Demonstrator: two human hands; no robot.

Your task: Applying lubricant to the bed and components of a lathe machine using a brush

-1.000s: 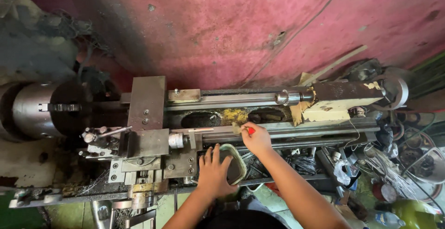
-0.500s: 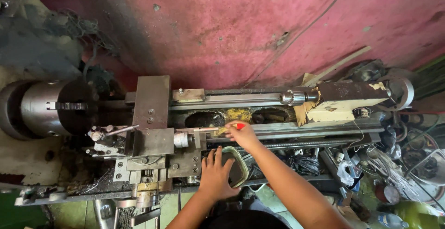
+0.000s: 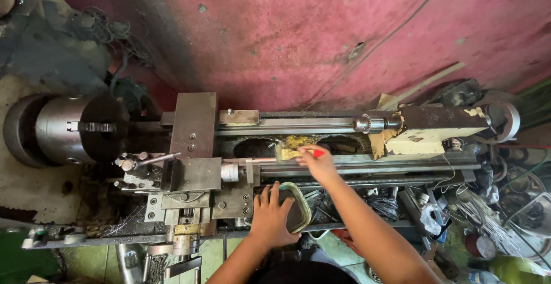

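I look down on a metal lathe [image 3: 298,126] standing against a red wall. My right hand [image 3: 317,163] grips a small brush with a red handle [image 3: 317,153]; its yellowish bristles [image 3: 285,153] rest on the lathe bed rails just right of the carriage [image 3: 195,163]. My left hand [image 3: 270,218] lies flat with fingers spread on a small dark tin with a pale green rim [image 3: 298,206], which it holds at the front edge of the bed.
The chuck [image 3: 80,129] is at the left, the tailstock [image 3: 427,126] with a drill chuck [image 3: 367,124] at the right. A tool post [image 3: 135,163] sits left of the carriage. Wires, rags and clutter [image 3: 488,215] fill the lower right.
My right hand has carried the brush left and slightly up along the bed, toward the carriage. My left hand has stayed on the tin. The camera view has shifted a little.
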